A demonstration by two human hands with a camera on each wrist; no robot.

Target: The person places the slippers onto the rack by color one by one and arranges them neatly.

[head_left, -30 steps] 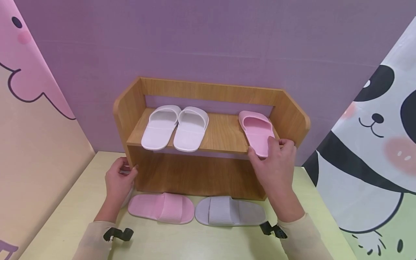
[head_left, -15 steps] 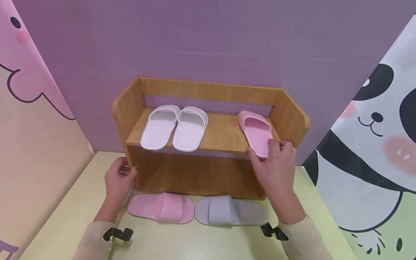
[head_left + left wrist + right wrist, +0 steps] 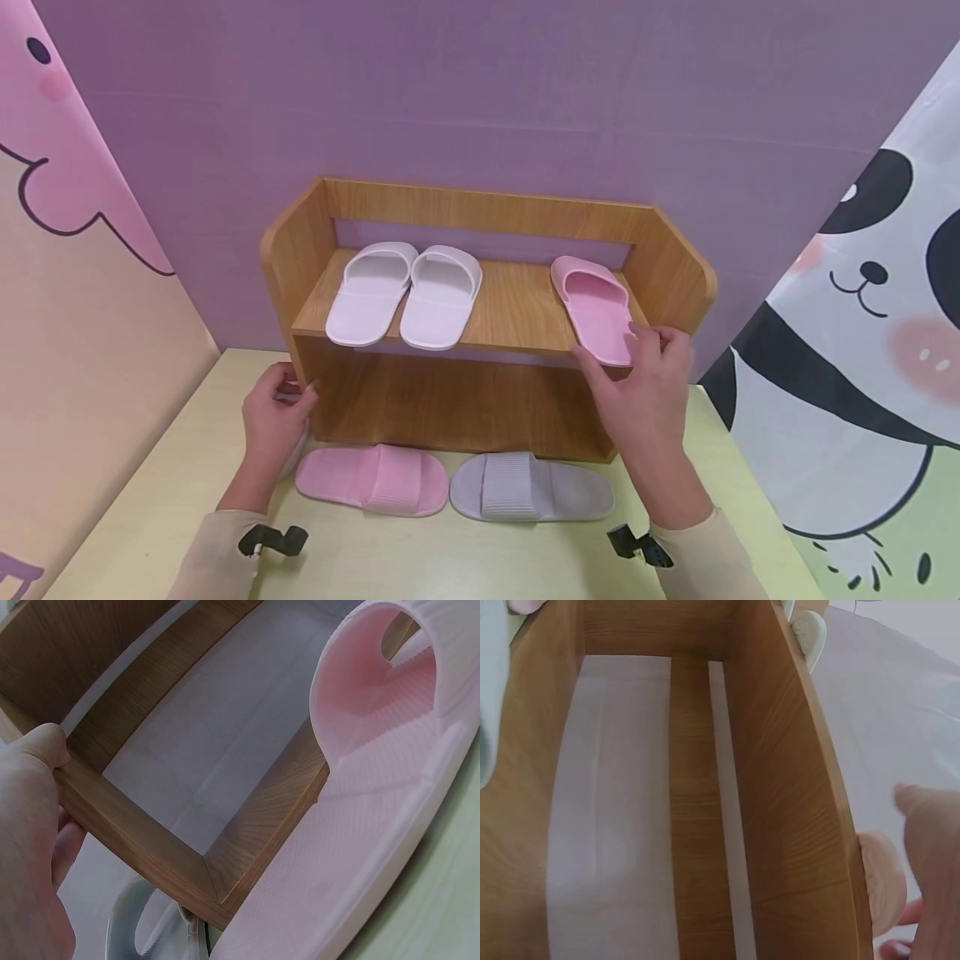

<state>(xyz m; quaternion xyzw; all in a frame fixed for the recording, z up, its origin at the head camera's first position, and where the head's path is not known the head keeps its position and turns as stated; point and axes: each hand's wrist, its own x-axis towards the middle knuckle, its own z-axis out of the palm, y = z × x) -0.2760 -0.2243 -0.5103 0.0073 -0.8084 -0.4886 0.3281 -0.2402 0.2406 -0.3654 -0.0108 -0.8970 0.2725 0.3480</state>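
My left hand (image 3: 276, 421) grips the left side panel of a two-tier wooden shoe rack (image 3: 491, 212), thumb on its front edge and fingers on the outside. At the right end of the upper shelf lies a pink slipper (image 3: 595, 308), its heel jutting past the shelf edge. My right hand (image 3: 648, 392) is spread around that heel, with fingertips beside its right edge. In the right wrist view the thumb of the right hand (image 3: 937, 855) stands apart from the slipper's heel (image 3: 885, 881). A pair of white slippers (image 3: 441, 300) sits side by side on the shelf's left half.
In front of the rack, a pink slipper (image 3: 372, 481) and a grey slipper (image 3: 532, 487) lie end to end on the pale table (image 3: 450, 567). A whitish slipper (image 3: 296, 458) shows partly behind my left hand. A purple wall (image 3: 480, 100) rises behind.
My right hand has shifted slightly right and back from the upper pink slipper, and more of the heel shows. That heel has turned a little to the right. The left hand has stayed put.
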